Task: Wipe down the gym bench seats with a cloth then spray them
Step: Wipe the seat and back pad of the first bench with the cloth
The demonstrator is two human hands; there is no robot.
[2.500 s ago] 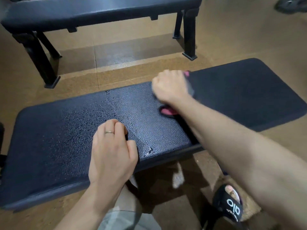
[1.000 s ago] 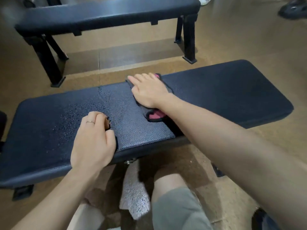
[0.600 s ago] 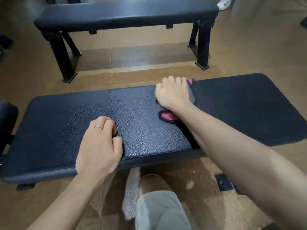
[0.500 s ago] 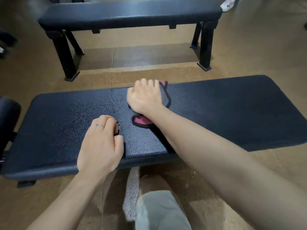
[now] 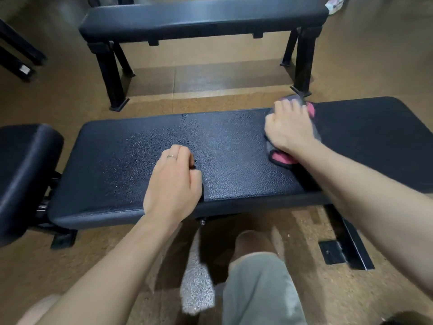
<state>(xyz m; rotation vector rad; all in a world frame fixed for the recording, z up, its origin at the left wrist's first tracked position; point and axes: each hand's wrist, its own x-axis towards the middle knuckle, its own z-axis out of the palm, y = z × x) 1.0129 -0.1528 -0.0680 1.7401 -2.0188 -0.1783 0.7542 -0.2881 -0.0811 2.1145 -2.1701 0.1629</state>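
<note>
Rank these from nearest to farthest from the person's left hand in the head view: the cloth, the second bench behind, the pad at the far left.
From the left hand:
1. Cloth, to the right, under the right hand.
2. Pad, at the left end.
3. Second bench, behind, across the floor.

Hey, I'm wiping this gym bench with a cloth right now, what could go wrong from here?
1. The right hand holds the cloth at the bench's far edge; a further push could slide it off onto the floor.
2. Droplets cover the pad left of the left hand; that stretch could get skipped.
3. The left hand braces on the wet-looking pad near its front edge and might slip.
</note>
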